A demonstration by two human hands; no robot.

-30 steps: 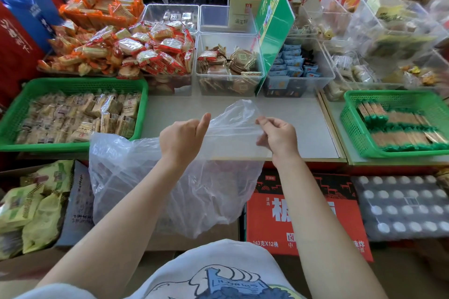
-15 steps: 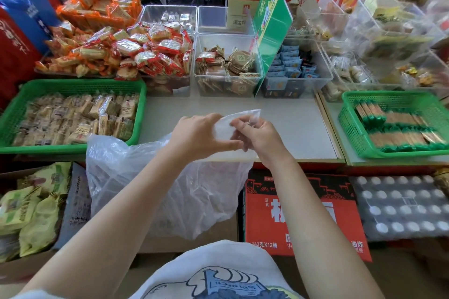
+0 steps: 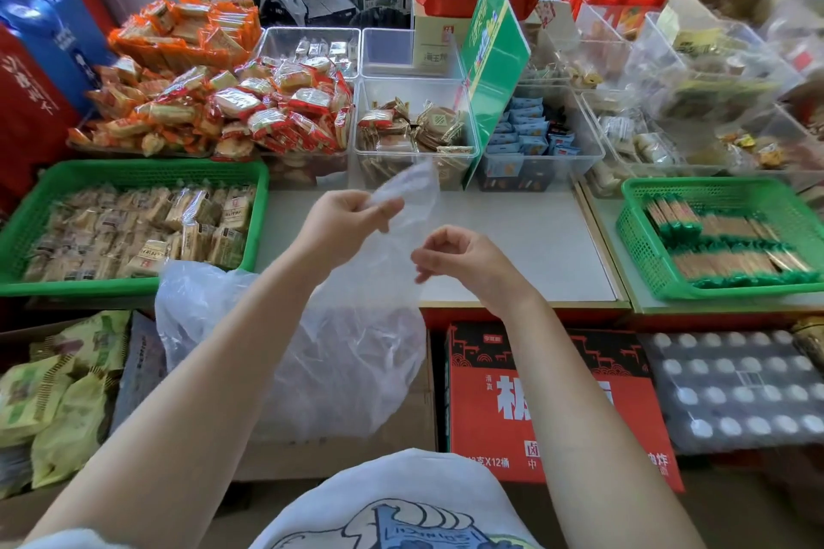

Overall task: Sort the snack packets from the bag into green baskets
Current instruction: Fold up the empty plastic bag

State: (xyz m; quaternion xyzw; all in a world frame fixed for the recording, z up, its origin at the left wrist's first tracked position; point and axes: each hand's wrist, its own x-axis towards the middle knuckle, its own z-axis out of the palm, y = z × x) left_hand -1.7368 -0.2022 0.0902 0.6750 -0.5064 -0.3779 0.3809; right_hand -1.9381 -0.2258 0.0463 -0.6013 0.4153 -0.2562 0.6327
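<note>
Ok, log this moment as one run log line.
left hand: pinches plastic bag top | right hand: curled at bag edge, grip unclear | green baskets: filled

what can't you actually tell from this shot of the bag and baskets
Head view only:
- Whether the plastic bag holds any packets: its film is cloudy and creased, and the left arm crosses it.
- Whether the right hand pinches the bag: its fingertips are curled and blurred.
- Print on the packets in the left green basket: too small.
- The right green basket: its far side is cut off by the frame edge.
- The bag top at the left hand: motion-blurred.
</note>
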